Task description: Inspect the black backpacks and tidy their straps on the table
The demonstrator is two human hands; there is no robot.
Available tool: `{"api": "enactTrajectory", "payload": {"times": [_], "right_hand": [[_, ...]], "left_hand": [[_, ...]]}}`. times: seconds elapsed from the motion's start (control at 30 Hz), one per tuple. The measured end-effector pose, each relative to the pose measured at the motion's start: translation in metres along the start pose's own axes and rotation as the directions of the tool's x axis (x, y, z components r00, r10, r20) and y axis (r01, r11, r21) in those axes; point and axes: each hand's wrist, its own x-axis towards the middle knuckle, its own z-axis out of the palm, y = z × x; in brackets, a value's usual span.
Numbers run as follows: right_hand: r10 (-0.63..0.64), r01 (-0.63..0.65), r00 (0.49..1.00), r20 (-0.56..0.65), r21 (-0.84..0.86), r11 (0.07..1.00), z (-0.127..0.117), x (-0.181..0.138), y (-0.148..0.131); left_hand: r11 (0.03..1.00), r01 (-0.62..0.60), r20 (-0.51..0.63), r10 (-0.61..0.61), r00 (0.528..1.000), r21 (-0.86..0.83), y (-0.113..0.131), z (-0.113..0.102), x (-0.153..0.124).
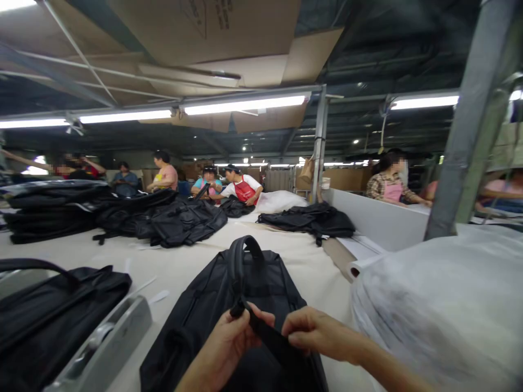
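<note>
A black backpack point(196, 316) lies on the pale table in front of me, with its looped carry handle point(239, 261) pointing away. My left hand point(241, 332) is closed on a black strap point(269, 337) near the base of that handle, thumb and fingers pinching it. Over the right side of the backpack, my right hand point(314, 332) has its fingers curled and pressed together at the same strap. The lower end of the strap blends into the dark fabric and is hard to make out.
Another black bag point(61, 305) lies at the left by a grey metal device point(110, 343). Stacked black bags point(57, 209) and loose ones point(180, 218) cover the far side. A bulky white plastic bag point(441, 310) and a metal post point(469, 120) stand right. Several people work beyond.
</note>
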Motion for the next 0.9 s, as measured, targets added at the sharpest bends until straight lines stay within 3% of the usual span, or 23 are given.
{"api": "enactTrajectory", "payload": {"times": [0.07, 0.13, 0.23, 0.33, 0.37, 0.43, 0.53, 0.6, 0.7, 0.9], "right_hand": [[-0.003, 0.007, 0.993, 0.115, -0.033, 0.999, 0.012, 0.005, -0.004], [-0.073, 0.084, 0.987, 0.14, -0.074, 0.994, 0.026, 0.013, -0.008], [-0.193, 0.201, 0.977, 0.095, -0.082, 0.976, 0.048, 0.025, -0.009], [-0.29, 0.278, 0.955, -0.058, -0.165, 0.946, 0.07, 0.031, -0.002], [-0.364, 0.324, 0.922, -0.13, -0.256, 0.911, 0.076, 0.032, 0.001], [-0.573, 0.408, 0.788, -0.226, -0.506, 0.76, 0.088, 0.034, 0.006], [-0.828, 0.438, 0.527, -0.192, -0.773, 0.458, 0.105, 0.036, 0.004], [-0.898, 0.421, 0.417, -0.14, -0.846, 0.327, 0.114, 0.039, 0.0], [-0.932, 0.396, 0.351, -0.091, -0.887, 0.236, 0.123, 0.043, -0.005], [-0.944, 0.451, 0.325, -0.057, -0.868, 0.207, 0.127, 0.05, 0.006]], "left_hand": [[0.999, 0.032, -0.039, -0.03, 0.999, 0.043, 0.0, -0.005, -0.019], [0.996, 0.069, -0.15, -0.06, 0.987, 0.056, -0.003, -0.008, -0.034], [0.998, 0.058, -0.373, -0.044, 0.927, 0.027, -0.015, -0.013, -0.048], [0.999, -0.023, -0.536, 0.041, 0.843, 0.04, -0.032, -0.018, -0.051], [0.997, -0.052, -0.576, 0.076, 0.814, 0.057, -0.038, -0.019, -0.051], [0.989, -0.117, -0.642, 0.144, 0.753, 0.085, -0.047, -0.02, -0.049], [0.971, -0.222, -0.664, 0.227, 0.712, 0.094, -0.054, -0.017, -0.049], [0.944, -0.289, -0.677, 0.319, 0.663, 0.162, -0.053, -0.015, -0.054], [0.888, -0.312, -0.677, 0.46, 0.574, 0.338, -0.047, -0.015, -0.064], [0.875, -0.187, -0.63, 0.455, 0.629, 0.445, -0.038, -0.015, -0.077]]}}
